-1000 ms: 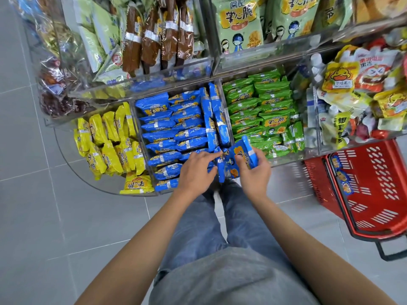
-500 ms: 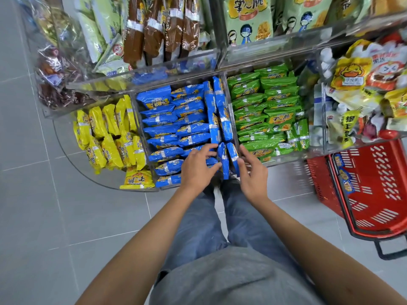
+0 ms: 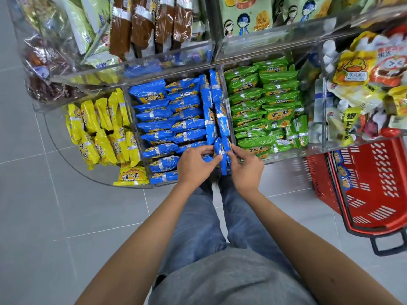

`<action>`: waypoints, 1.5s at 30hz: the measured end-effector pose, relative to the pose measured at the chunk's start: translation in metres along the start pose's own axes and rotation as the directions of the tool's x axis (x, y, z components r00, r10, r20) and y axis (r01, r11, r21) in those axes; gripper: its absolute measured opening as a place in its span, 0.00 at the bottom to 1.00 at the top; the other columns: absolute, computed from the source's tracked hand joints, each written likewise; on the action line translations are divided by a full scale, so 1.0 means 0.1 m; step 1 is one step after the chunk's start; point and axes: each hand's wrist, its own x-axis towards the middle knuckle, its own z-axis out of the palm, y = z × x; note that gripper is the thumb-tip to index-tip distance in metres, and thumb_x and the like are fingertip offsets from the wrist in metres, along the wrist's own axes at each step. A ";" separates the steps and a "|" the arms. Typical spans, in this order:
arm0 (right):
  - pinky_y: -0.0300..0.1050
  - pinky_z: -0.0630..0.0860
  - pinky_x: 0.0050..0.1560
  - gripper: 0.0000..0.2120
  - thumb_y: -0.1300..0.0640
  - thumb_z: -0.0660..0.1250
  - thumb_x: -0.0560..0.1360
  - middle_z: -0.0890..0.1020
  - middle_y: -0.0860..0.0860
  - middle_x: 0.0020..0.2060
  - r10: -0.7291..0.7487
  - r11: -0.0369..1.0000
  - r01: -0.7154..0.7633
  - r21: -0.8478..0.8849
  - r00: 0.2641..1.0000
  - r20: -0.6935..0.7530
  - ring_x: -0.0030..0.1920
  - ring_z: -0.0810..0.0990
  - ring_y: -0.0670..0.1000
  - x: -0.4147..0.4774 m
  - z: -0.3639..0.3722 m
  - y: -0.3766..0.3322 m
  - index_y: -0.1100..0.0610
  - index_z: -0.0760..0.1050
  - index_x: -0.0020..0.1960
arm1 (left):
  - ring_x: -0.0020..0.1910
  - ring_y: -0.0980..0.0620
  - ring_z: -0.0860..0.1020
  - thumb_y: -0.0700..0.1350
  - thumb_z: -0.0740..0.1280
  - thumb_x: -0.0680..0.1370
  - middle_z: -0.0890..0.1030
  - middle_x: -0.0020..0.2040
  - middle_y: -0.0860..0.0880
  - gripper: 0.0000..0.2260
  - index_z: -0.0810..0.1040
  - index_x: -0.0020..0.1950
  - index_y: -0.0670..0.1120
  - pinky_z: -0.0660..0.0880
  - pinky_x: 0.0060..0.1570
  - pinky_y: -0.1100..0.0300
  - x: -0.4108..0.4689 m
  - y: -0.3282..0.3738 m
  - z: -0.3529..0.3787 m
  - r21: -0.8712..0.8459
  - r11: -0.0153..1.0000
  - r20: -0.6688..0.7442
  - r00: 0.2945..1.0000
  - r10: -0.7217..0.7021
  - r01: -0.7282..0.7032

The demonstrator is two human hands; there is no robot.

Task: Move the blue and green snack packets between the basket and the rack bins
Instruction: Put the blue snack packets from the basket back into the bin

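Two blue foil snack packets standing on edge at the front right corner of the clear acrylic bin of blue stock, pinched between curled fingers of left hand and right hand. Likely faults: springing back out of the tightly packed row on release, tipping over the low front wall to the floor, or slipping across the divider among the green snack packets.

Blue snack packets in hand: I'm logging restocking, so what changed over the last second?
The right hand lowered its fanned blue foil snack packets into the clear blue-packet bin's front right corner, now upright on edge; the left hand came off the stack to pinch them too. The red plastic basket and green snack packets stayed put.
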 end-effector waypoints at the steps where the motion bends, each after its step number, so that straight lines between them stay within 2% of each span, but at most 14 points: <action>1: 0.27 0.68 0.44 0.10 0.60 0.70 0.73 0.85 0.55 0.48 0.004 1.000 -0.004 0.016 1.000 0.000 0.45 0.83 0.52 0.01 0.00 0.00 0.61 0.82 0.54 | 0.49 0.61 0.80 0.55 0.72 0.71 0.84 0.48 0.57 0.15 0.83 0.55 0.52 0.78 0.51 0.56 0.01 0.00 0.01 0.016 1.000 -0.008 1.000 -0.007 0.007; 5: 0.28 0.70 0.49 0.10 0.62 0.71 0.72 0.84 0.57 0.48 0.021 0.997 -0.023 0.071 0.999 0.024 0.48 0.83 0.52 0.04 0.01 0.01 0.63 0.81 0.53 | 0.48 0.60 0.81 0.55 0.72 0.71 0.85 0.46 0.57 0.12 0.83 0.51 0.52 0.77 0.45 0.60 0.04 0.03 0.07 0.072 0.997 -0.076 0.997 -0.034 0.039; 10: 0.34 0.72 0.51 0.11 0.60 0.69 0.73 0.84 0.56 0.49 -0.014 0.999 0.012 0.039 0.999 0.053 0.49 0.82 0.52 0.04 0.01 0.02 0.62 0.81 0.55 | 0.49 0.58 0.81 0.55 0.72 0.71 0.84 0.47 0.56 0.12 0.83 0.51 0.51 0.70 0.39 0.64 0.06 0.06 0.10 0.130 0.990 -0.127 0.991 -0.040 0.057; 15: 0.45 0.76 0.50 0.15 0.54 0.68 0.75 0.83 0.54 0.51 -0.039 0.999 0.041 -0.009 0.986 0.163 0.48 0.81 0.53 0.04 -0.15 0.04 0.58 0.79 0.59 | 0.51 0.56 0.81 0.51 0.70 0.74 0.84 0.50 0.54 0.10 0.83 0.53 0.49 0.76 0.49 0.61 -0.03 0.05 0.01 0.096 0.995 -0.112 0.993 -0.026 0.037; 20: 0.54 0.75 0.58 0.20 0.54 0.65 0.76 0.79 0.56 0.59 -0.031 0.999 0.035 -0.013 0.969 0.243 0.56 0.79 0.55 -0.02 -0.39 0.05 0.61 0.72 0.66 | 0.57 0.53 0.77 0.51 0.68 0.76 0.81 0.58 0.53 0.14 0.79 0.60 0.49 0.74 0.56 0.57 -0.23 -0.04 -0.20 0.002 0.999 -0.051 0.998 -0.033 0.033; 25: 0.55 0.72 0.62 0.22 0.55 0.65 0.76 0.76 0.56 0.64 -0.029 1.000 0.029 0.005 0.955 0.294 0.61 0.76 0.57 -0.14 -0.64 0.06 0.61 0.70 0.68 | 0.58 0.52 0.76 0.49 0.67 0.77 0.80 0.59 0.51 0.14 0.77 0.61 0.48 0.71 0.54 0.59 -0.57 -0.29 -0.32 -0.070 0.997 -0.016 0.999 -0.043 0.042; 28: 0.49 0.73 0.61 0.21 0.56 0.66 0.76 0.77 0.56 0.62 0.000 0.998 -0.017 0.063 0.964 0.267 0.59 0.77 0.53 -0.29 -0.71 0.10 0.60 0.71 0.67 | 0.57 0.50 0.78 0.46 0.68 0.77 0.81 0.57 0.49 0.12 0.79 0.59 0.45 0.71 0.55 0.61 -0.75 -0.47 -0.36 -0.157 0.987 0.000 0.999 -0.038 0.038; 30: 0.40 0.71 0.58 0.20 0.57 0.67 0.75 0.78 0.55 0.60 0.055 0.993 -0.076 0.091 0.975 0.216 0.56 0.78 0.51 -0.46 -0.74 0.13 0.60 0.72 0.65 | 0.56 0.49 0.78 0.43 0.68 0.76 0.80 0.56 0.48 0.12 0.78 0.59 0.42 0.71 0.57 0.60 -0.84 -0.58 -0.41 -0.164 0.986 0.042 0.999 -0.012 0.019; 34: 0.48 0.72 0.61 0.17 0.63 0.64 0.76 0.79 0.59 0.57 0.250 0.925 -0.281 0.254 0.957 0.147 0.55 0.79 0.55 -0.99 -0.78 0.30 0.64 0.71 0.64 | 0.55 0.49 0.78 0.41 0.68 0.76 0.79 0.50 0.51 0.10 0.78 0.57 0.42 0.70 0.55 0.61 -0.89 -0.67 -0.45 -0.072 0.996 0.169 0.984 0.059 -0.048; 35: 0.47 0.73 0.61 0.16 0.65 0.64 0.76 0.79 0.59 0.56 0.293 0.901 -0.320 0.293 0.947 0.132 0.54 0.79 0.54 -1.13 -0.81 0.36 0.64 0.72 0.63 | 0.55 0.49 0.78 0.42 0.68 0.77 0.80 0.51 0.50 0.10 0.78 0.57 0.42 0.70 0.54 0.62 -0.87 -0.63 -0.42 -0.037 0.997 0.216 0.974 0.074 -0.068; 38: 0.32 0.73 0.51 0.14 0.67 0.63 0.76 0.79 0.57 0.52 0.423 0.823 -0.410 0.393 0.904 0.057 0.50 0.77 0.49 -1.55 -0.96 0.58 0.65 0.73 0.61 | 0.54 0.51 0.77 0.44 0.67 0.77 0.81 0.55 0.46 0.12 0.78 0.59 0.43 0.69 0.55 0.60 -0.80 -0.39 -0.22 0.101 0.980 0.371 0.920 0.123 -0.172; 39: 0.31 0.73 0.50 0.14 0.66 0.63 0.76 0.79 0.56 0.52 0.473 0.788 -0.437 0.434 0.881 0.026 0.50 0.77 0.49 -1.67 -1.03 0.67 0.64 0.73 0.61 | 0.53 0.51 0.77 0.44 0.67 0.77 0.81 0.55 0.45 0.12 0.78 0.59 0.42 0.69 0.56 0.60 -0.79 -0.27 -0.11 0.125 0.968 0.427 0.892 0.146 -0.218; 42: 0.45 0.73 0.55 0.14 0.62 0.64 0.77 0.79 0.54 0.49 0.636 0.661 -0.513 0.548 0.770 -0.046 0.48 0.78 0.52 -2.04 -1.22 0.97 0.59 0.74 0.62 | 0.55 0.47 0.79 0.43 0.67 0.77 0.81 0.55 0.43 0.12 0.77 0.59 0.41 0.72 0.61 0.54 -0.79 0.17 0.29 0.151 0.933 0.583 0.791 0.184 -0.327; 45: 0.49 0.75 0.53 0.13 0.61 0.63 0.77 0.81 0.55 0.48 0.772 0.523 -0.547 0.653 0.629 -0.091 0.44 0.80 0.53 -2.38 -1.33 1.29 0.58 0.74 0.61 | 0.56 0.47 0.78 0.44 0.67 0.77 0.81 0.56 0.44 0.13 0.77 0.61 0.41 0.70 0.59 0.60 -0.86 0.64 0.74 0.184 0.865 0.701 0.679 0.217 -0.467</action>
